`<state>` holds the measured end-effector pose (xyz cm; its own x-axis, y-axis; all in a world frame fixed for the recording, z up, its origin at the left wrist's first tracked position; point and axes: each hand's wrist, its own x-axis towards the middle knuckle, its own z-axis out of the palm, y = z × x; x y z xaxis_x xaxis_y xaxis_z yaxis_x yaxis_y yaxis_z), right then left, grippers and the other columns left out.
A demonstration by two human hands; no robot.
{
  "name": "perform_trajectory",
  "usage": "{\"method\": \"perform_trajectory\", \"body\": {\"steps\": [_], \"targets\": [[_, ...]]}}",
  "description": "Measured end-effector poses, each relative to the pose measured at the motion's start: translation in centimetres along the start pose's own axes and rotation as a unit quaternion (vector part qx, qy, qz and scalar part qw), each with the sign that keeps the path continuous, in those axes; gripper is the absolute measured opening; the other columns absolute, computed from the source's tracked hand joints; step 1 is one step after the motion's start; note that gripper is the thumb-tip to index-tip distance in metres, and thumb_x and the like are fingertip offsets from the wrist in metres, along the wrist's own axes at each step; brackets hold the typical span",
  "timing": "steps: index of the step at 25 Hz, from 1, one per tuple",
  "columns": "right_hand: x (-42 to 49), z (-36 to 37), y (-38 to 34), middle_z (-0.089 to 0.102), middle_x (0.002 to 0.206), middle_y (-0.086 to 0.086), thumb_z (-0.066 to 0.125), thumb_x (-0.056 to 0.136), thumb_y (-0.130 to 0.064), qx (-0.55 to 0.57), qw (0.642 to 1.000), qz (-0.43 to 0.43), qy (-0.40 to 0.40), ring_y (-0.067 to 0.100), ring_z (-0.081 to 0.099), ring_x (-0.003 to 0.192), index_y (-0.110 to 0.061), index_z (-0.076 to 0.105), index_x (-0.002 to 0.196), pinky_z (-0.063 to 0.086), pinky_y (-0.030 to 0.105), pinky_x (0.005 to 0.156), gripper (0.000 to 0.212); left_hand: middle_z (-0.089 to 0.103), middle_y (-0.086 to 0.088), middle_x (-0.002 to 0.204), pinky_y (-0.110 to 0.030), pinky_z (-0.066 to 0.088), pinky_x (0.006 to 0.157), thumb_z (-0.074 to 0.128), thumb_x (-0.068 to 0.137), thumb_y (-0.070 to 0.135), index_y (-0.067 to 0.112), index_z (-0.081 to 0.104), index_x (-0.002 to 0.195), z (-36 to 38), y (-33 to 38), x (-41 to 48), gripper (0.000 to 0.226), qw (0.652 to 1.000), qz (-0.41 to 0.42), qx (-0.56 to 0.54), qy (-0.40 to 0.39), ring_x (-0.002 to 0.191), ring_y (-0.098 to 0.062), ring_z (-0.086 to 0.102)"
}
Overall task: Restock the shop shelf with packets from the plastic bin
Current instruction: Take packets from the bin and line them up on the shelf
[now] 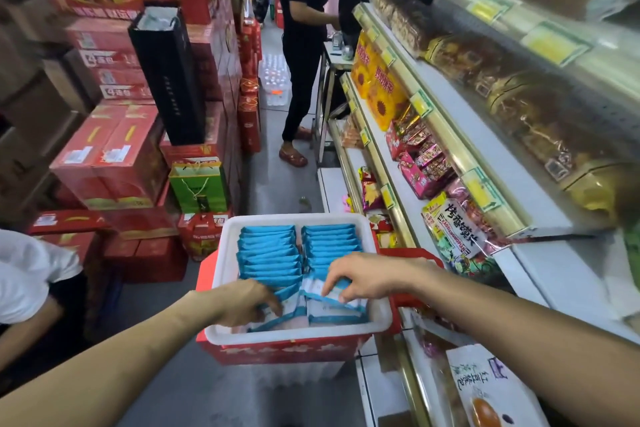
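A white plastic bin (298, 219) rests on a red basket (277, 352) in front of me. Two rows of blue-and-white packets (268, 253) stand on edge inside it. My left hand (247, 302) reaches into the near left corner, fingers curled over the front packets of the left row. My right hand (360, 276) is over the near right row, fingertips pinching the top edges of the tilted front packets (337, 307). The shop shelf (540, 263) runs along the right, with a bare white stretch beside my right forearm.
Snack bags and bread fill the shelf tiers on the right. Stacked red cartons (110, 156) and a green gift bag (199, 184) line the left of the narrow aisle. A person in black (303, 45) stands ahead at a counter. Another person in white (27, 274) is at my left.
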<state>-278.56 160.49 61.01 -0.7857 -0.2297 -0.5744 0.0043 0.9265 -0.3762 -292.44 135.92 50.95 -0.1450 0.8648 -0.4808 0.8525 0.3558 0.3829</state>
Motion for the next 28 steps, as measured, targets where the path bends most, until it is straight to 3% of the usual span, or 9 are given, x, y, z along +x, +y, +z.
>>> {"method": "perform_trajectory", "body": {"steps": [5, 9, 12, 15, 18, 20, 22, 24, 28], "targets": [[-5.9, -10.1, -0.6, 0.061, 0.124, -0.011, 0.067, 0.095, -0.007, 0.026, 0.99, 0.008, 0.14, 0.002, 0.053, 0.104, -0.028, 0.067, 0.124, 0.038, 0.003, 0.079, 0.036, 0.06, 0.019, 0.138, -0.034, 0.045, 0.109, 0.057, 0.095, 0.011, 0.039, 0.066, 0.129, -6.0, 0.0, -0.7, 0.045, 0.998, 0.05, 0.018, 0.017, 0.125, -0.006, 0.057], [-13.0, -18.1, -0.3, 0.059, 0.124, -0.014, 0.065, 0.097, -0.011, 0.023, 0.98, 0.046, 0.195, 0.008, 0.061, 0.096, -0.046, 0.064, 0.133, 0.049, 0.013, 0.071, 0.05, 0.057, 0.026, 0.131, -0.034, 0.045, 0.107, 0.058, 0.092, 0.014, 0.058, 0.06, 0.126, -20.6, 1.4, -0.9, 0.056, 0.991, 0.088, 0.049, 0.087, 0.122, -0.001, 0.057], [-19.3, -22.5, -0.3, 0.063, 0.125, -0.012, 0.068, 0.096, -0.014, -0.013, 0.971, 0.086, 0.222, 0.009, 0.062, 0.101, -0.056, 0.061, 0.132, 0.054, 0.033, 0.091, 0.055, 0.056, 0.013, 0.132, -0.038, 0.043, 0.11, 0.058, 0.095, 0.003, 0.051, 0.058, 0.138, -31.3, 6.2, -0.4, 0.065, 0.981, 0.163, 0.048, 0.098, 0.123, -0.006, 0.056], [-27.4, -24.6, -0.7, 0.065, 0.12, -0.017, 0.069, 0.096, -0.013, 0.001, 0.955, 0.138, 0.264, 0.01, 0.064, 0.1, -0.058, 0.061, 0.13, 0.055, 0.037, 0.094, 0.058, 0.052, 0.021, 0.138, -0.039, 0.041, 0.114, 0.055, 0.101, 0.002, 0.053, 0.055, 0.141, -39.7, 14.8, 1.2, 0.064, 0.962, 0.248, 0.066, 0.092, 0.13, -0.003, 0.051], [-37.2, -24.4, -1.4, 0.07, 0.117, -0.018, 0.073, 0.092, -0.008, 0.058, 0.926, 0.187, 0.322, 0.009, 0.068, 0.1, -0.056, 0.063, 0.129, 0.058, 0.03, 0.087, 0.061, 0.051, 0.026, 0.145, -0.034, 0.04, 0.115, 0.054, 0.103, 0.002, 0.05, 0.057, 0.141, -44.6, 24.3, 3.0, 0.061, 0.936, 0.341, 0.05, 0.075, 0.136, -0.003, 0.049], [-43.9, -22.6, -1.4, 0.069, 0.122, -0.021, 0.077, 0.089, -0.008, 0.051, 0.902, 0.238, 0.356, 0.007, 0.066, 0.11, -0.055, 0.063, 0.13, 0.054, 0.028, 0.094, 0.064, 0.056, 0.029, 0.134, -0.024, 0.045, 0.104, 0.054, 0.103, 0.0, 0.045, 0.057, 0.142, -46.1, 29.8, 4.4, 0.059, 0.914, 0.396, 0.051, 0.068, 0.126, -0.003, 0.056], [-50.7, -20.0, -1.2, 0.064, 0.138, -0.013, 0.078, 0.088, -0.009, 0.047, 0.876, 0.293, 0.38, 0.019, 0.059, 0.128, -0.054, 0.062, 0.132, 0.048, 0.046, 0.109, 0.065, 0.059, 0.028, 0.13, -0.014, 0.044, 0.092, 0.054, 0.103, -0.001, 0.04, 0.058, 0.143, -46.7, 34.7, 6.1, 0.057, 0.892, 0.442, 0.066, 0.063, 0.117, -0.001, 0.06], [-55.9, -17.1, -1.1, 0.061, 0.142, -0.012, 0.076, 0.089, -0.006, 0.056, 0.847, 0.358, 0.389, 0.02, 0.057, 0.131, -0.056, 0.063, 0.13, 0.043, 0.05, 0.113, 0.066, 0.057, 0.021, 0.135, -0.014, 0.044, 0.091, 0.053, 0.104, 0.001, 0.045, 0.058, 0.142, -46.8, 38.1, 7.6, 0.058, 0.879, 0.468, 0.07, 0.058, 0.119, -0.005, 0.06], [-59.9, -10.1, -0.9, 0.058, 0.138, -0.021, 0.073, 0.09, -0.002, 0.11, 0.815, 0.44, 0.361, 0.006, 0.059, 0.119, -0.058, 0.064, 0.126, 0.048, 0.04, 0.107, 0.067, 0.054, 0.022, 0.142, -0.024, 0.046, 0.103, 0.053, 0.104, 0.003, 0.054, 0.061, 0.133, -46.3, 43.9, 9.9, 0.06, 0.864, 0.5, 0.035, 0.047, 0.127, -0.005, 0.057]]}}
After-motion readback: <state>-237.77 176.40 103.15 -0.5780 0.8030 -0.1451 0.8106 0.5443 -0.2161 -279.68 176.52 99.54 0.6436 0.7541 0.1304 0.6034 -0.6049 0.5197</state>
